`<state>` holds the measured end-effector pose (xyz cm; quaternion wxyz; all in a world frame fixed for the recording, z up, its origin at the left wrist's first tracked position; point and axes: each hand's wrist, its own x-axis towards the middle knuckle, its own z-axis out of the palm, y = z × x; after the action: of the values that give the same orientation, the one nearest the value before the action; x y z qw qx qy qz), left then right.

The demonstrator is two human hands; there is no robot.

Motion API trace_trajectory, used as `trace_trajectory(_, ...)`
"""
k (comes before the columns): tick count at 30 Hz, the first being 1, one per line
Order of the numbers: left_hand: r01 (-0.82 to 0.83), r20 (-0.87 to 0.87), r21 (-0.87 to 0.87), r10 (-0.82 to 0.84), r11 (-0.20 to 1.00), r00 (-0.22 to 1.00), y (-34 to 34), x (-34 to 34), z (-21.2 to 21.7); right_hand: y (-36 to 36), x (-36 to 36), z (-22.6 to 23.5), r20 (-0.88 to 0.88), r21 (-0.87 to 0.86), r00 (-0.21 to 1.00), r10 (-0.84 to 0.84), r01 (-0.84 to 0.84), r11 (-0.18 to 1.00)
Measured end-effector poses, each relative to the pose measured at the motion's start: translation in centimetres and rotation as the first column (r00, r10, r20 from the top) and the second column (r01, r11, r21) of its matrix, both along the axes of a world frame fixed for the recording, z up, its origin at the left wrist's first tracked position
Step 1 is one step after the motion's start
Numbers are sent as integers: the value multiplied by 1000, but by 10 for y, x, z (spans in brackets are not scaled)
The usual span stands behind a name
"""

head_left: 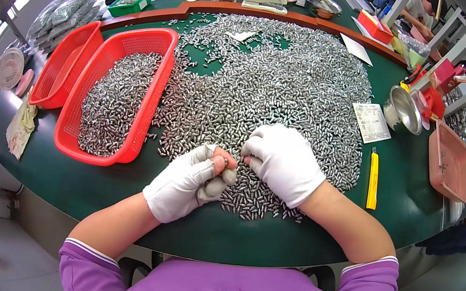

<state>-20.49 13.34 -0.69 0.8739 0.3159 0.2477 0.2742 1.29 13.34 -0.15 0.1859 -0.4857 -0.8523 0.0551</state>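
A wide layer of small, shiny, silver metal parts [278, 86] covers the middle of the green table [196, 230]. Over its near edge, my left hand [188, 184] in a white glove is curled closed, with thumb and forefinger tips bare. A small dark bit shows at those fingertips, too small to name. Close beside it on the right, my gloved right hand [285, 160] is bent over the metal parts, fingers pressed together; whatever they hold is hidden. To the left stands a red perforated basket [162, 75] heaped with the same sort of parts.
An emptier red basket [63, 69] adjoins the full one. At right lie a yellow cutter knife [373, 181], a printed slip [371, 123], a metal bowl [405, 110] and a pink basket [452, 172]. A raised reddish-brown rail [217, 6] borders the back. Other people sit beyond at upper right.
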Motion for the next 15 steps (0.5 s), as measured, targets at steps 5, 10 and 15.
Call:
trace_trajectory(5,22,49,2,-22,1000,999,2,-1,-2,-1,-3,4,98,25,995,-34,32,999)
trace_trajectory(10,33,38,-60,-31,998,999,3,0,1,-3,-5,17,-385,80,918,96,-71,994)
trace_trajectory(15,59,97,-48,-54,997,994,2,-1,-3,-7,-11,24,-341,173,906,250,-201,964)
